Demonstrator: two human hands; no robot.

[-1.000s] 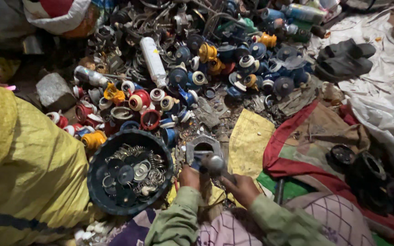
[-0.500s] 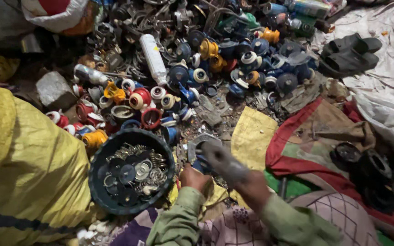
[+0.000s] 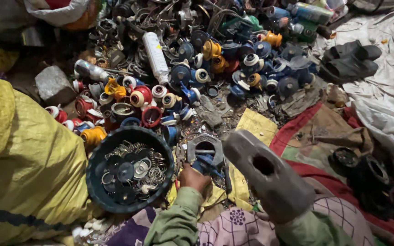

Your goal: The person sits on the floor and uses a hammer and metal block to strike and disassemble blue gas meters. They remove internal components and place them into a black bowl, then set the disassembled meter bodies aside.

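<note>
My left hand [image 3: 194, 177] presses a small blue part [image 3: 207, 164] against a grey metal block with a round hole [image 3: 204, 146] on the ground. A heavy grey hammer head [image 3: 265, 175] is raised close to the camera, just right of the block. It hides my right hand; only the green sleeve [image 3: 307, 228] shows below it. A dark round basin [image 3: 97, 184] holding several metal rings and discs sits just left of my left hand.
A dense pile of blue, red and orange scrap parts [image 3: 215, 68] fills the ground ahead, with a white cylinder [image 3: 155, 57] in it. A yellow sack [image 3: 23, 159] bulges at left. Black sandals [image 3: 347, 59] and black round parts [image 3: 365, 171] lie at right.
The hammer has swung up from the block toward the camera and now looms large. My left hand stays on the blue part at the block.
</note>
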